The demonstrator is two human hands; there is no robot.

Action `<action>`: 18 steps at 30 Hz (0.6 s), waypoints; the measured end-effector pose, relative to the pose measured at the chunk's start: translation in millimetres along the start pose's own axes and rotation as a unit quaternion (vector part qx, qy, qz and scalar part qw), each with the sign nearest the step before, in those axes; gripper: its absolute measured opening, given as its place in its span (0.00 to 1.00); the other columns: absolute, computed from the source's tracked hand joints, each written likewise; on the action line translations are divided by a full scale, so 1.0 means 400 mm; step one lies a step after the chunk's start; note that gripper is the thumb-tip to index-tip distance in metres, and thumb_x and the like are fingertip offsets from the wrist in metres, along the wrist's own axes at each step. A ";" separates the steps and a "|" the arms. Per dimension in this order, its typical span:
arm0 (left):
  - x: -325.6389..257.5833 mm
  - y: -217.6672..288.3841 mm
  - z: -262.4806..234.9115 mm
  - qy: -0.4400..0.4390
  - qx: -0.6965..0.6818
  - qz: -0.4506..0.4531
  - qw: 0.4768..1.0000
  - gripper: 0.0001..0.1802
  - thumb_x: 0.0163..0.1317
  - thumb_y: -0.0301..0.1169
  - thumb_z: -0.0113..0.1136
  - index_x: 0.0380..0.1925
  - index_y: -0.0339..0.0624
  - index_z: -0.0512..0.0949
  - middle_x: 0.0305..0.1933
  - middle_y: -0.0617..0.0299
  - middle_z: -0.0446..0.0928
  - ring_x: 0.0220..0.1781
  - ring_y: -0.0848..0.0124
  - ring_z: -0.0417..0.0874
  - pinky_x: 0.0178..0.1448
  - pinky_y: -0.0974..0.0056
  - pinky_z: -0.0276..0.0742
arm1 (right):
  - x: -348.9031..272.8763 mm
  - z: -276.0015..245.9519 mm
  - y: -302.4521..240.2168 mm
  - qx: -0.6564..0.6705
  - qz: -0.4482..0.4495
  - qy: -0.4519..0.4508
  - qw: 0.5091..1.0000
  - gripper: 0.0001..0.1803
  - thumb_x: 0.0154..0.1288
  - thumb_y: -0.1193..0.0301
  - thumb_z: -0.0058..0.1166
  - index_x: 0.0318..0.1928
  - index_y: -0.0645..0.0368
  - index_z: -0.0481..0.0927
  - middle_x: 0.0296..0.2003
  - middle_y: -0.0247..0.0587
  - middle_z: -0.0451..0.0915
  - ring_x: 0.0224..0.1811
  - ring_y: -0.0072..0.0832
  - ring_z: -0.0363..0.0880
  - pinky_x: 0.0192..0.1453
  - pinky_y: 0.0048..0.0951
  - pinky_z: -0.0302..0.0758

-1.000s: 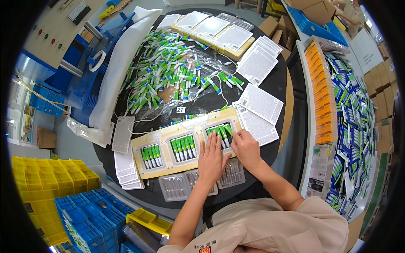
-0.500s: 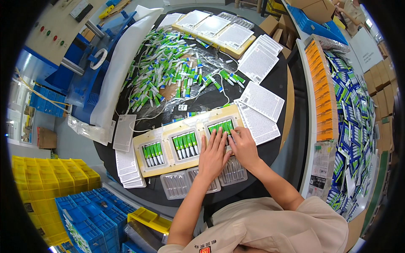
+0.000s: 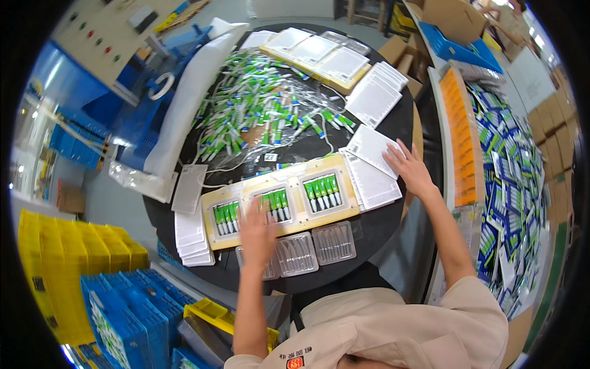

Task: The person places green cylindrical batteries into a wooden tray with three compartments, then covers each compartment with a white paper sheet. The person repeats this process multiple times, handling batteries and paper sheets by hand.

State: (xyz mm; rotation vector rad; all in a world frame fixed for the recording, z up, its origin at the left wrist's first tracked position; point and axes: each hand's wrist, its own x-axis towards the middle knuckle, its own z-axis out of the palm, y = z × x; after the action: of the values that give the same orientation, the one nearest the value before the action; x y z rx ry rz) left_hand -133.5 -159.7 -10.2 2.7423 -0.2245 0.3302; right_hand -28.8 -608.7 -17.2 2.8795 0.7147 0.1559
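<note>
A long cream-yellow frame with three windows lies across the near side of the round black table. Each window holds a row of small green-and-white tubes in a clear tray. My left hand, smeared by motion, is over the frame between its left and middle windows; its fingers are too blurred to read. At the right, my right hand has its fingers spread at the edge of a stack of white printed cards. In front of the frame are clear plastic blister trays, the leftmost partly behind my left hand.
A heap of green-and-white tubes covers the far left of the table. Another frame with cards is at the back. More cards lie left. A blue machine stands left, a bin of packaged tubes right, and yellow crates lower left.
Both hands have left the right window, uncovering its tubes. The left hand moved left over the frame; the right hand moved right and outward to the white cards.
</note>
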 end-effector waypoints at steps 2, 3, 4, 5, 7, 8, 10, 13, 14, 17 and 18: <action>-0.040 -0.145 -0.079 0.063 0.038 -0.074 0.995 0.27 0.68 0.29 0.57 0.67 0.37 0.72 0.73 0.46 0.70 0.76 0.49 0.67 0.81 0.41 0.51 | 0.006 0.062 0.046 0.068 -0.057 0.005 0.996 0.33 0.65 0.77 0.50 0.72 0.50 0.69 0.74 0.37 0.67 0.78 0.38 0.61 0.82 0.52 0.53; -0.057 -0.223 -0.116 0.073 0.019 -0.113 0.991 0.29 0.67 0.27 0.56 0.69 0.37 0.69 0.74 0.46 0.68 0.76 0.47 0.66 0.81 0.42 0.53 | 0.008 0.081 0.052 0.094 -0.060 -0.021 0.994 0.33 0.65 0.77 0.50 0.72 0.51 0.70 0.73 0.38 0.69 0.77 0.36 0.65 0.82 0.51 0.55; -0.068 -0.304 -0.155 0.075 -0.001 -0.147 0.986 0.33 0.64 0.25 0.58 0.71 0.37 0.67 0.75 0.46 0.66 0.76 0.47 0.65 0.80 0.42 0.54 | 0.010 0.085 0.063 0.087 -0.088 0.034 0.992 0.30 0.65 0.77 0.50 0.70 0.53 0.72 0.71 0.38 0.72 0.75 0.36 0.68 0.81 0.50 0.56; -0.073 -0.376 -0.188 0.069 0.009 -0.150 0.986 0.37 0.61 0.24 0.58 0.73 0.39 0.64 0.77 0.47 0.63 0.77 0.46 0.63 0.79 0.40 0.56 | 0.013 0.080 0.064 0.083 -0.074 0.010 0.994 0.29 0.65 0.77 0.50 0.68 0.55 0.74 0.68 0.39 0.75 0.72 0.35 0.71 0.81 0.49 0.57; -0.065 -0.504 -0.249 -0.035 0.085 -0.138 0.986 0.41 0.58 0.22 0.59 0.74 0.44 0.62 0.81 0.49 0.57 0.79 0.47 0.61 0.78 0.38 0.59 | 0.017 0.035 0.045 0.108 -0.063 0.023 0.992 0.24 0.64 0.77 0.51 0.62 0.58 0.77 0.64 0.41 0.79 0.70 0.37 0.73 0.80 0.50 0.59; -0.058 -0.548 -0.265 -0.086 0.120 -0.147 0.978 0.42 0.57 0.23 0.61 0.75 0.45 0.61 0.81 0.51 0.56 0.80 0.49 0.59 0.78 0.38 0.59 | 0.018 0.000 0.027 0.107 -0.085 0.093 0.986 0.22 0.64 0.77 0.51 0.59 0.61 0.79 0.61 0.44 0.81 0.66 0.41 0.77 0.76 0.50 0.66; -0.020 -0.609 -0.273 -0.178 0.194 -0.133 0.956 0.46 0.55 0.23 0.65 0.76 0.48 0.59 0.83 0.55 0.53 0.82 0.53 0.57 0.79 0.38 0.59 | 0.007 -0.077 -0.042 0.183 -0.069 0.190 0.962 0.23 0.62 0.78 0.53 0.60 0.62 0.79 0.60 0.44 0.81 0.62 0.42 0.80 0.70 0.48 0.71; 0.031 -0.652 -0.260 -0.289 0.284 -0.082 0.911 0.48 0.55 0.24 0.68 0.76 0.51 0.58 0.82 0.58 0.56 0.82 0.57 0.59 0.77 0.39 0.63 | -0.005 -0.144 -0.258 0.147 -0.055 0.220 0.963 0.23 0.60 0.77 0.54 0.58 0.64 0.81 0.57 0.46 0.83 0.53 0.39 0.83 0.60 0.44 0.77; 0.049 -0.663 -0.256 -0.295 0.248 -0.078 0.920 0.42 0.58 0.24 0.64 0.74 0.50 0.61 0.80 0.58 0.59 0.81 0.58 0.61 0.77 0.40 0.64 | 0.002 -0.152 -0.338 0.130 -0.081 0.263 0.953 0.23 0.60 0.76 0.55 0.57 0.64 0.81 0.57 0.45 0.83 0.52 0.37 0.83 0.58 0.41 0.77; 0.087 -0.692 -0.240 -0.323 0.272 -0.033 0.906 0.31 0.65 0.26 0.55 0.70 0.48 0.67 0.76 0.57 0.66 0.78 0.59 0.65 0.75 0.41 0.66 | 0.020 -0.166 -0.537 0.085 -0.074 0.218 0.969 0.22 0.61 0.74 0.55 0.56 0.64 0.82 0.57 0.43 0.83 0.49 0.31 0.81 0.53 0.35 0.75; 0.080 -0.702 -0.238 -0.332 0.300 -0.013 0.894 0.28 0.67 0.26 0.52 0.68 0.47 0.69 0.75 0.56 0.67 0.77 0.59 0.66 0.75 0.42 0.67 | 0.011 -0.175 -0.580 0.091 -0.063 0.222 0.969 0.22 0.61 0.74 0.55 0.56 0.64 0.82 0.57 0.44 0.83 0.49 0.31 0.80 0.52 0.35 0.74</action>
State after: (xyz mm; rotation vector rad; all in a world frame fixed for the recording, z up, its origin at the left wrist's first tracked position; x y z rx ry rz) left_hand -66.2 130.6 -11.3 3.3648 -0.2954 -0.6843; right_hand -140.3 -395.0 7.6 2.9856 1.0305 0.7757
